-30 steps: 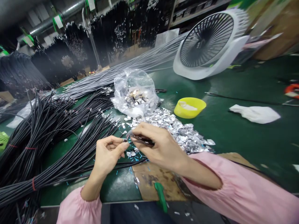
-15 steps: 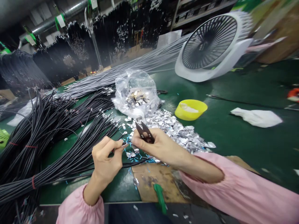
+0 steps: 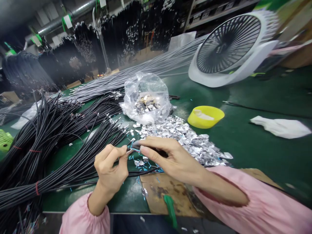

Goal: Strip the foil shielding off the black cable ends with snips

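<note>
Between thumb and forefinger, my left hand (image 3: 110, 169) pinches the end of a black cable, where thin blue and pale wires (image 3: 135, 149) stick out toward the right. My right hand (image 3: 177, 159) reaches those wires with its thumb and fingertips. Dark thread snips (image 3: 161, 152) lie under its curled fingers, mostly hidden, their blades out of sight. Below the hands, blue wire scraps and bits of foil are strewn over the green table. A large bundle of black cables (image 3: 80, 162) lies to the left, bound with red ties.
A heap of silver foil scraps (image 3: 180, 133) lies beyond my right hand. Behind it stands a clear plastic bag (image 3: 148, 87) of small pieces. A yellow dish (image 3: 207, 122), a white fan (image 3: 229, 81) and a white crumpled piece (image 3: 280, 126) are to the right. Grey cables (image 3: 136, 71) stretch across the back.
The snips' blades, which pointed up from my right hand, have dropped from sight beneath its fingers. That hand's fingertips have come onto the wires. My left hand keeps its pinch; the view has shifted slightly.
</note>
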`<state>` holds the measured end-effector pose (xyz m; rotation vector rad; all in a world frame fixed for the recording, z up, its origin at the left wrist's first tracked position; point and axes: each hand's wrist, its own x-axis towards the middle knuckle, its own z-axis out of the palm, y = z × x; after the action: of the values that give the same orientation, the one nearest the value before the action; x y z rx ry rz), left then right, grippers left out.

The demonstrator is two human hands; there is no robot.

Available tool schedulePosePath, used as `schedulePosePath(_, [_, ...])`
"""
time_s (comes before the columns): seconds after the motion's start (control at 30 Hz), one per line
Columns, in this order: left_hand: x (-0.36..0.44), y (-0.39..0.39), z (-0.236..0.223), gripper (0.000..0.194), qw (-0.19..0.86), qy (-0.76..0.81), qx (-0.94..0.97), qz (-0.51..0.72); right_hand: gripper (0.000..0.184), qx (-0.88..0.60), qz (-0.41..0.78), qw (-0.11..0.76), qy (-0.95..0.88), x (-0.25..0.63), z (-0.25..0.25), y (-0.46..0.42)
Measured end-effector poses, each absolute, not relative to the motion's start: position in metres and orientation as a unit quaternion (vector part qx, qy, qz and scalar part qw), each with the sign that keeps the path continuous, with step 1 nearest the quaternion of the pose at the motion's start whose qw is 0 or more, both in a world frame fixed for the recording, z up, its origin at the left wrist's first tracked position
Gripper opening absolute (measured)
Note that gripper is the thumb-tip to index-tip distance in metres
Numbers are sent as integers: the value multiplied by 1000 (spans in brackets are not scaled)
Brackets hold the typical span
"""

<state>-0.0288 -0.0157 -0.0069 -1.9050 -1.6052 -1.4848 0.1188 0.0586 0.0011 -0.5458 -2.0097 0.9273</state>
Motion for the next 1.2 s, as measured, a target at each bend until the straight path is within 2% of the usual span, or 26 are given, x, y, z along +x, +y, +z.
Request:
schedulePosePath(0.6, [-31,-14,-8,18,127,-535,-660,-512,27,-222,396,390,-801,121,3,60])
schedulePosePath(0.77, [-28,-16,-8,12,93,-565,-636,-518,25,-231,411,397,-787,121,3,60])
schedulePosePath(0.9, [-24,-17,-5,2,-51,-608,-585,-534,24,-241,393,414,-785,121,3,60])
schedulePosePath(1.07, [-22,-18,7,18,-294,-621,-496,-532,22,-246,345,438,-793,120,2,59])
schedulePosePath(1.2, [-26,-17,17,35,-448,-587,-441,-510,21,-241,337,437,-799,121,0,58])
